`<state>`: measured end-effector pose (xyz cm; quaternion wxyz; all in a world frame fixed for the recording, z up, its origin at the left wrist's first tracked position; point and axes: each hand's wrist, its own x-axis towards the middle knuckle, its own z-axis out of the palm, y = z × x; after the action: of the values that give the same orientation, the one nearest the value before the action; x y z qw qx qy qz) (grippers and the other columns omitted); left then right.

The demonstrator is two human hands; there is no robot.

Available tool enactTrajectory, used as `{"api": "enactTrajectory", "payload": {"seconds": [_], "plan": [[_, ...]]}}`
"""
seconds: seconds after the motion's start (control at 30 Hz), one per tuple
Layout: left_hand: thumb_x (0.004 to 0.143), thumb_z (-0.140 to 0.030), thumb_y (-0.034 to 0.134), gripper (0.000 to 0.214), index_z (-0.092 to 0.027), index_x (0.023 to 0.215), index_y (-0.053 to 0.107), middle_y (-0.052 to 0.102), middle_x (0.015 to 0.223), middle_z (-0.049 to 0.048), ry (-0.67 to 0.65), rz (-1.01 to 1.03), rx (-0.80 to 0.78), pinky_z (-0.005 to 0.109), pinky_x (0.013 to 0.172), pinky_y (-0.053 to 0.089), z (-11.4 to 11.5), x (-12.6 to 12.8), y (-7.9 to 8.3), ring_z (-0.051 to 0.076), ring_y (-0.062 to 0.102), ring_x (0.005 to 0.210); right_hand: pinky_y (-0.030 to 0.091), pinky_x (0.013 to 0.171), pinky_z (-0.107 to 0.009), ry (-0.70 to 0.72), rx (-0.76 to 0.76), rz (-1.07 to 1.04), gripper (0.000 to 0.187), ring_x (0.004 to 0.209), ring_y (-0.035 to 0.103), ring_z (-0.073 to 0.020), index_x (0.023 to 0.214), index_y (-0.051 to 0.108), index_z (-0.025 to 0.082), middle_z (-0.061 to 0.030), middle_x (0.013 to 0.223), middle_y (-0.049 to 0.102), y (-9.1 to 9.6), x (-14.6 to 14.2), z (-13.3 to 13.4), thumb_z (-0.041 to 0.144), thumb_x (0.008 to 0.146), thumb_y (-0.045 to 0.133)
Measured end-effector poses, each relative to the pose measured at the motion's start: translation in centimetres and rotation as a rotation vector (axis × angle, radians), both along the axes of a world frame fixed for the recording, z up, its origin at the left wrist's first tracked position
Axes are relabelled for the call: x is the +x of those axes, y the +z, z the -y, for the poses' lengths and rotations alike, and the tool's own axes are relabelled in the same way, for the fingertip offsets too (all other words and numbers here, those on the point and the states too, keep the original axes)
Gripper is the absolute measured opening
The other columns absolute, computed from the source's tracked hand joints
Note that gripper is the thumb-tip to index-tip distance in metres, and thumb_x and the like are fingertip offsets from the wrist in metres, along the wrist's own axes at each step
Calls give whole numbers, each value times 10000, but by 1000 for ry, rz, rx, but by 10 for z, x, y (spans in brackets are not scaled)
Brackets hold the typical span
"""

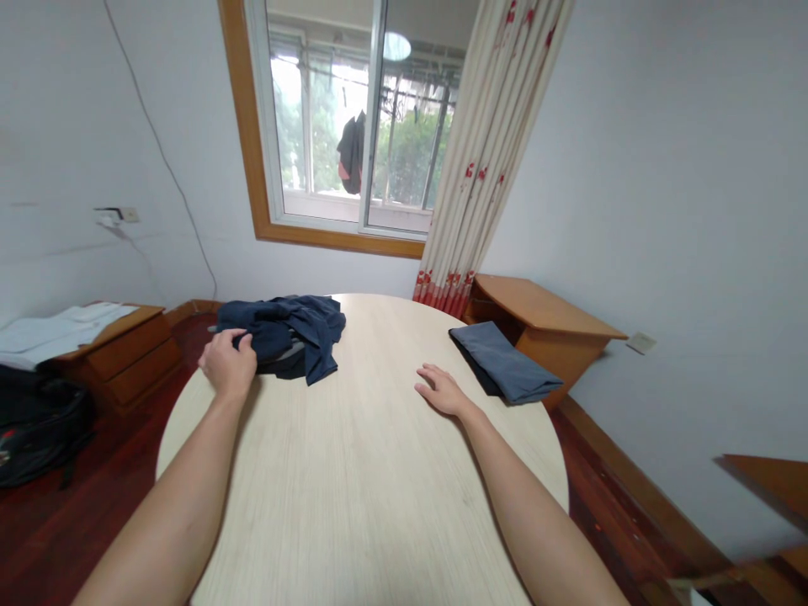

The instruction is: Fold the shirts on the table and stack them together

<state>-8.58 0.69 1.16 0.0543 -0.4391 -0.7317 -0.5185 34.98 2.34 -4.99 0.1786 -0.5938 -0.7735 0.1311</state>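
Note:
A rumpled pile of dark navy clothing (284, 324) lies at the far left of the round light-wood table (372, 471). At the pile's near left edge is my left hand (228, 362), its fingers curled and closed on the navy cloth. Its fingertips are partly hidden in the folds. My right hand (442, 390) rests over the tabletop right of the middle, fingers apart and holding nothing. Just beyond it to the right, a folded blue-grey garment (505, 362) with a dark underside lies flat near the table's right edge.
Behind the table's right side stands a wooden desk (549, 307), beside a patterned curtain (486, 160) and a window. On the left are a low wooden cabinet (135, 358) with papers on top and a black bag (41, 425) on the floor.

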Motion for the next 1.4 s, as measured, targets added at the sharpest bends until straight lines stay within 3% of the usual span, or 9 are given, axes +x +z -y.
{"api": "enactTrajectory", "payload": {"seconds": [0.2,0.37,0.47,0.6,0.77,0.97,1.07,1.2,1.4], "plan": [[904,-288,456,179,-180,919,599,646,1031,128,-214,-66,350,415,1011,425,8,37,14,276,580,1068,218,1199,-474,28,26,-133,523,1420,393,-282,1343,593,137,-179,1489,483,3,-2,2,415,899,598],[881,-302,545,118,-225,862,632,683,1001,101,-852,-90,369,384,955,476,37,109,9,251,629,998,371,1121,-445,114,63,-647,731,1278,544,-250,1479,422,192,-152,1421,552,11,-26,14,508,856,638],[904,-298,544,140,-226,884,662,706,1028,101,-1151,-135,263,368,935,502,48,138,0,239,652,1010,431,1065,-424,152,92,-859,656,1169,593,-254,1348,559,214,-91,1265,663,15,-45,20,480,774,731],[955,-294,448,252,-196,1034,666,709,1091,105,-1088,-208,176,417,975,498,36,136,-12,242,644,1070,519,877,-362,189,52,-1045,322,915,637,-225,996,697,182,-36,947,733,17,-63,26,394,757,737],[992,-361,407,331,-193,1074,680,723,1091,95,-1036,-206,29,417,942,507,23,119,-12,241,664,1037,499,736,-290,236,27,-1135,200,780,605,-177,900,702,177,-10,844,708,25,-66,30,292,738,724],[933,-575,506,452,-160,1032,657,688,969,125,-1124,-428,633,385,795,500,62,142,8,241,629,894,438,644,-251,83,136,-1022,149,697,544,-152,786,678,164,11,720,655,30,-62,28,287,703,688],[870,-730,479,606,-151,909,655,617,744,80,-1176,-629,721,342,616,429,79,166,1,202,530,667,433,637,-253,-38,207,-1040,153,684,532,-150,759,656,164,12,705,646,31,-57,25,307,706,640],[793,-813,500,673,-159,838,653,564,671,55,-1161,-796,461,335,573,391,82,189,-17,205,500,638,439,645,-269,-121,325,-1038,154,692,523,-160,713,623,174,4,698,644,40,-41,24,327,705,602],[601,-768,752,1025,-165,1391,504,594,1215,169,-1036,-742,-103,487,894,473,76,199,-31,354,554,1067,484,690,-306,-173,360,-1048,205,738,564,-189,778,629,183,-25,764,682,46,-35,23,371,699,647]]}}
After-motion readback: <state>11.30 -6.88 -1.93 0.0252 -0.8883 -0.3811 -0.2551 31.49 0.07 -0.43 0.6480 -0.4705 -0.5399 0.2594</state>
